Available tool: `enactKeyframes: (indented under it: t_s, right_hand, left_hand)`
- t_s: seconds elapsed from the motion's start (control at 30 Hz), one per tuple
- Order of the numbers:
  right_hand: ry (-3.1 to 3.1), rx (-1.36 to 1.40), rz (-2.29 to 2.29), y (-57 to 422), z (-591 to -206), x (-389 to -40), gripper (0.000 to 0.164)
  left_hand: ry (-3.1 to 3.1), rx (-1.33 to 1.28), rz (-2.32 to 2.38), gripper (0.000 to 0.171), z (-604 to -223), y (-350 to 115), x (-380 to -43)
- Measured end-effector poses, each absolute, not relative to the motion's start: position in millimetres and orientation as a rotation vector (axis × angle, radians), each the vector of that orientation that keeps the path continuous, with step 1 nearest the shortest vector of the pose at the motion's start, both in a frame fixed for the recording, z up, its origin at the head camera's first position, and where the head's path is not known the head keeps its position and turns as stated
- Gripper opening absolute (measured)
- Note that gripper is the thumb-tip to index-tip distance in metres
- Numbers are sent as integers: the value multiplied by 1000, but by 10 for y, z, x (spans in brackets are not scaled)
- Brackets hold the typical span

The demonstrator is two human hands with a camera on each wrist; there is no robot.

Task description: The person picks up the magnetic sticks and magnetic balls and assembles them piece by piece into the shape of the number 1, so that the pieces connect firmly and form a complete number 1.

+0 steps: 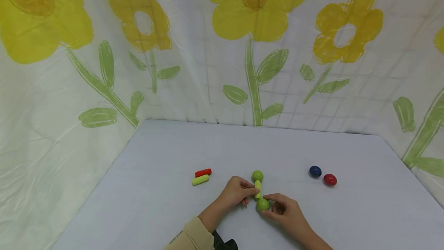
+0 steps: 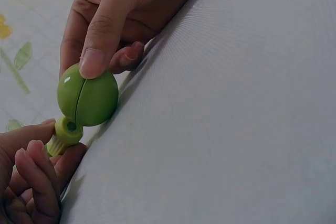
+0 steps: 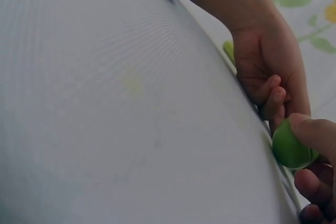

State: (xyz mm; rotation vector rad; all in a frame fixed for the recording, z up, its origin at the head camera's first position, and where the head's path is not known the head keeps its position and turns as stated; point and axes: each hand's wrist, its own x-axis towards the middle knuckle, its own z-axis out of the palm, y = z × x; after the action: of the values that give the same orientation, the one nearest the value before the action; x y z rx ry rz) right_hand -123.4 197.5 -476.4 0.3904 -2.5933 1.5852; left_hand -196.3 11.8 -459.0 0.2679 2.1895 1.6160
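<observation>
My left hand (image 1: 236, 191) pinches a short yellow-green rod (image 1: 258, 189) between thumb and finger over the table. At the rod's far end sits a green ball (image 1: 257, 176). A second green ball (image 1: 263, 205) is at the near end, pinched by the thumb and fingers of my right hand (image 1: 285, 213). In the left wrist view this near ball (image 2: 88, 95) shows a seam line and meets the ribbed rod end (image 2: 65, 136). The right wrist view shows the ball (image 3: 290, 147) under the right thumb, with the rod hidden there.
Left of the hands lie a red rod (image 1: 203, 173) and another yellow-green rod (image 1: 200, 180), side by side. To the right are a blue ball (image 1: 315, 171) and a red ball (image 1: 330, 179) on the white table (image 1: 166, 146). A flower-painted curtain (image 1: 194, 88) hangs behind the table.
</observation>
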Motion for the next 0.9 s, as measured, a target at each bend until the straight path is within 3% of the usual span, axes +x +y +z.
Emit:
enactKeyframes:
  t_s: [0.9]
  right_hand:
    - [-2480, 503, 1413, 1868, -4818, -1246, 31]
  left_hand:
    - [2180, 289, 1626, 20, -4609, 117, -1971]
